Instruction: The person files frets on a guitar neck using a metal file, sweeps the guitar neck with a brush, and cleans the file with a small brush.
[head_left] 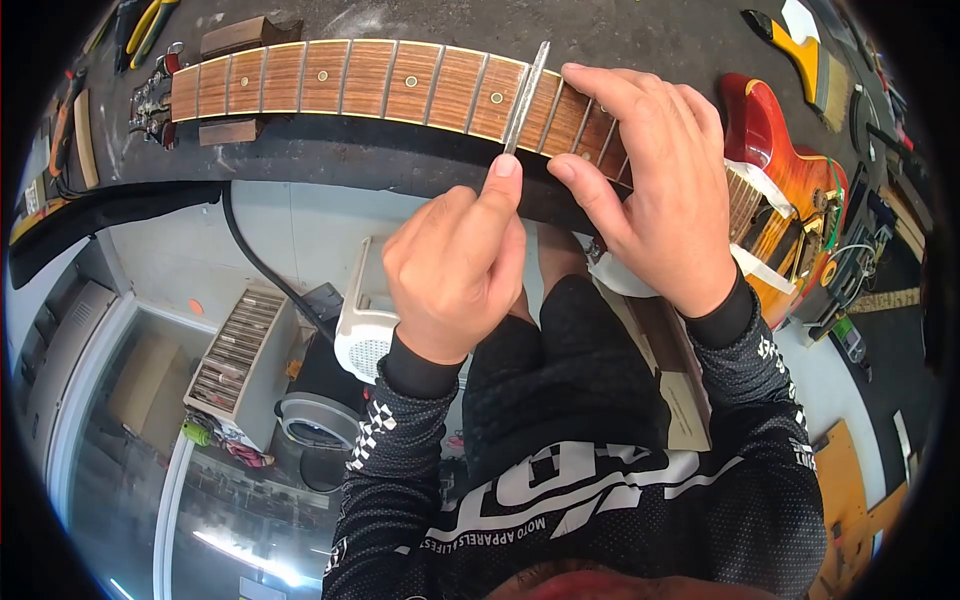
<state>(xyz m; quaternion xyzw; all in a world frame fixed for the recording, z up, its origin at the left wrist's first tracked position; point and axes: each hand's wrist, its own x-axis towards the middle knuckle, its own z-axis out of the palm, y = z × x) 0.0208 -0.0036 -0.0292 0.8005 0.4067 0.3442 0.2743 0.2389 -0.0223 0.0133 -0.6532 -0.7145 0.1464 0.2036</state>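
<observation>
- Guitar neck [365,80] lying across the dark workbench [330,155], its brown wooden fretboard crossed by silvery frets and marked with round dots; tuners [155,100] sit at the left end, and the red-and-amber body [765,125] is at the right.
- A thin, straight metal tool [526,100] lies across the strip, roughly in line with the frets.
- The left hand [452,265] is clamped on the tool's near end, index finger stretched along it, other fingers curled.
- The right hand [675,185] reaches over the neck, thumb at the near edge, fingertips at the far edge, thumb and fingers apart.
- A yellow-handled brush [800,60] lies beyond the body.
- Lower left, a white open-sided box [275,365] holds a row of thin, flat items [237,350], too small to identify.
</observation>
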